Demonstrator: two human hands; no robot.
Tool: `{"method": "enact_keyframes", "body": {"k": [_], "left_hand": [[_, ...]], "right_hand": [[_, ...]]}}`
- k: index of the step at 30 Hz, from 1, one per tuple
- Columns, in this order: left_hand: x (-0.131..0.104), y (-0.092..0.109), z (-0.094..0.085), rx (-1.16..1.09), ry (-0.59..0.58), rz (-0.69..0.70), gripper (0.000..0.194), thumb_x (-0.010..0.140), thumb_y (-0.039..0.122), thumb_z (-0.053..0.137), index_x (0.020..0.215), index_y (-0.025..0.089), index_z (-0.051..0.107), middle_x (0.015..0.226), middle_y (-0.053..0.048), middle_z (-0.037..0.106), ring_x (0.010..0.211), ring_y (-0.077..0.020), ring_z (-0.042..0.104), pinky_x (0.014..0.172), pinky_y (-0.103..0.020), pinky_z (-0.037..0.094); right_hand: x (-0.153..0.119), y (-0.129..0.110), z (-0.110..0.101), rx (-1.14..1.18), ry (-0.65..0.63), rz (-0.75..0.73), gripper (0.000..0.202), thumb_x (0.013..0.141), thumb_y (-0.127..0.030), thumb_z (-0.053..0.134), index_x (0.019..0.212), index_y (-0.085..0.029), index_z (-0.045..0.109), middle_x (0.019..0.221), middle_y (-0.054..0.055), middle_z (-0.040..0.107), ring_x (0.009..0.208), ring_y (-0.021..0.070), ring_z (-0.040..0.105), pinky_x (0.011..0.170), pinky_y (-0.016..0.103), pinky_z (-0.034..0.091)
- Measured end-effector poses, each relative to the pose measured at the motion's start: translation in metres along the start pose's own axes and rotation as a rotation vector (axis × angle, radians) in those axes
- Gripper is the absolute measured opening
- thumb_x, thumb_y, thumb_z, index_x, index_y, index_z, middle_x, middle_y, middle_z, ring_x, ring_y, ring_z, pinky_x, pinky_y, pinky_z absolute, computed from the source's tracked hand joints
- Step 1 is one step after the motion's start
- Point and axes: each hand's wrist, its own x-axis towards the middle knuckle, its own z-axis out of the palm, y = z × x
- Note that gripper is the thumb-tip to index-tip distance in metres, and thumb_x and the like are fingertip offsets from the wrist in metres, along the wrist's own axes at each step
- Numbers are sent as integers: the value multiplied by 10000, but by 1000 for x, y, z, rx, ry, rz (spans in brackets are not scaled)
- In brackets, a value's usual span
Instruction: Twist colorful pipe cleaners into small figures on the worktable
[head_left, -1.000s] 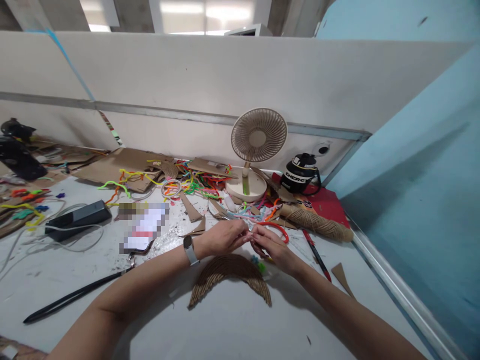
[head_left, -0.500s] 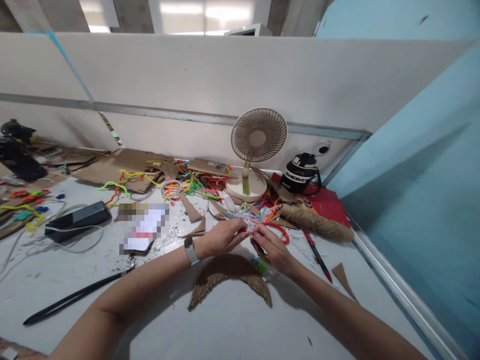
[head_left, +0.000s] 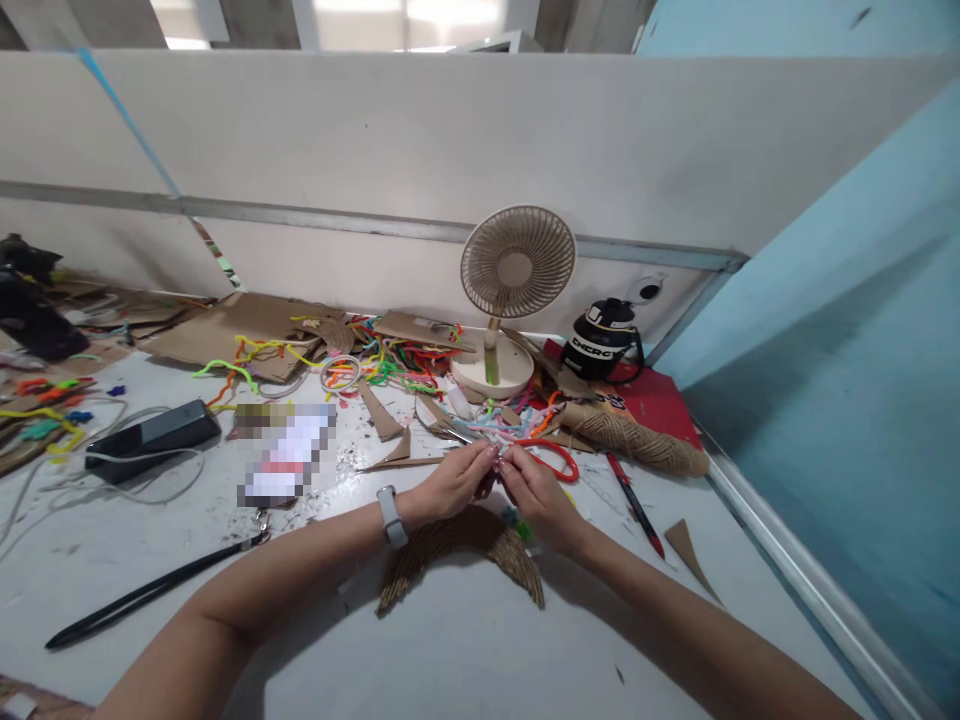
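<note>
My left hand [head_left: 450,485], with a pale watch band at the wrist, meets my right hand [head_left: 544,505] fingertip to fingertip. Both are closed in a pinch, and whatever lies between the fingers is too small to make out. Just below them a crescent wrapped in brown twine [head_left: 463,530] rests on the white table [head_left: 450,670]. Small green and blue bits [head_left: 517,522] lie by its right side, partly behind my right hand. Beyond the fingers are scissors with red handles [head_left: 571,462], partly covered by my hands.
Behind stand a small fan [head_left: 517,268] and a black jug [head_left: 596,340]. A twine roll [head_left: 637,440], a red-black pen [head_left: 636,507] and a cardboard scrap [head_left: 691,558] lie right. Left are colourful pipe cleaners [head_left: 225,372], a phone [head_left: 289,460] and a black power brick [head_left: 154,440].
Both hands have drawn slightly closer to me, fingertips still together, and my left wrist has turned. The view has tipped slightly downward. The crescent stays in place.
</note>
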Motion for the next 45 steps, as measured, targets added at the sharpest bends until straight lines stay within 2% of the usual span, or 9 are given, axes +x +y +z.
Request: {"method": "enact_keyframes", "body": {"k": [12,16,19,23,27,29,35,41,45], "left_hand": [[1,-4,1,95,49,53,450,899,557,323,676,175,402,556,39,416,521,-85,373,532,-229,329],[3,-4,0,-109,16,-19,452,864,585,373,679,174,410,512,53,403,468,-75,353,476,-218,300],[5,-3,-4,-289,-16,-92,443,857,556,395,646,167,420,478,49,420,422,-65,349,435,-208,272],[5,-1,-7,-399,-32,-227,408,833,499,440,592,174,387,440,58,399,370,-52,317,389,-196,211],[3,2,-6,-396,-130,-372,397,810,491,455,575,186,356,416,69,363,342,-53,289,362,-200,162],[2,3,-5,-368,-155,-392,442,821,547,413,571,186,364,421,60,380,338,-58,306,361,-207,190],[5,-1,-5,-203,-18,-159,555,834,665,295,650,165,452,487,22,459,437,-94,428,463,-237,343],[3,0,-10,-118,-111,-36,500,882,598,303,667,169,443,538,9,474,497,-99,418,517,-250,342],[0,5,-7,-177,-91,-37,441,865,599,369,711,189,425,557,18,454,504,-106,412,509,-260,330]], "right_hand": [[-5,10,2,263,-23,117,253,915,-391,382,736,-217,423,615,-27,434,546,124,399,503,255,333],[-2,7,-1,263,-33,105,226,919,-356,340,777,-214,445,615,-24,441,538,129,417,492,251,355],[-1,7,-6,-29,50,-54,193,926,-314,335,834,-206,466,621,-17,476,550,139,448,527,265,378],[1,15,-11,-607,222,-456,138,887,-302,469,939,-177,493,774,59,589,687,186,531,631,310,412],[3,19,-9,-804,224,-621,76,902,-226,454,874,-185,511,768,70,612,713,198,542,652,313,407],[4,17,-8,-740,176,-544,142,920,-226,410,822,-193,506,726,53,597,674,184,534,624,302,393],[4,7,-8,-107,58,67,271,946,-404,362,789,-207,464,588,-35,489,537,126,460,528,248,365],[4,7,-4,246,-5,180,341,878,-533,458,793,-202,462,568,-66,398,487,92,351,453,220,292],[4,8,-1,455,-8,256,345,844,-547,505,792,-213,439,577,-69,368,486,86,318,440,210,250]]}}
